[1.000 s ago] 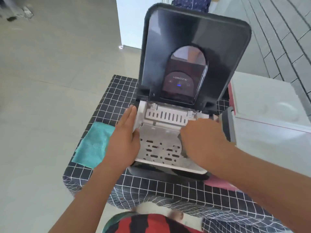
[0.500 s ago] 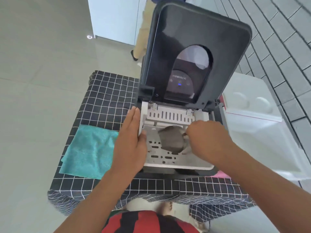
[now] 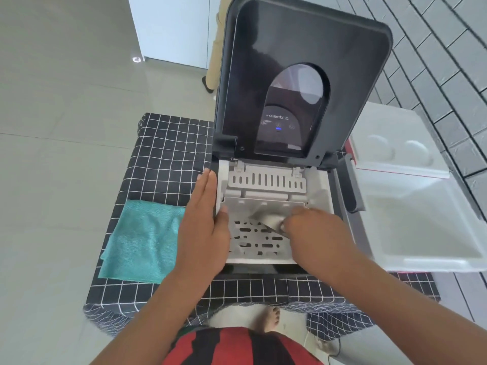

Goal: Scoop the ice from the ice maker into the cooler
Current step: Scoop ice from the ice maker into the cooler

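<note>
Right hand [image 3: 313, 230] now deeper in basket, scoop [image 3: 266, 218] dipped lower than half-second ago, fingers curled round its handle. Left hand [image 3: 203, 225] flat, fingers straight, pressing ice maker's [image 3: 274, 180] left wall, lid up. Cooler [image 3: 421, 219] open at table's right edge; teal cloth [image 3: 142, 238] near left edge.

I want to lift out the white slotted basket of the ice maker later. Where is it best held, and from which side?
Probably by the two side rims of the ice basket, coming from above: the lid stands open, and the black housing encloses its walls. The left hand already rests flat along the left edge; the right hand holds a grey scoop inside.
</note>
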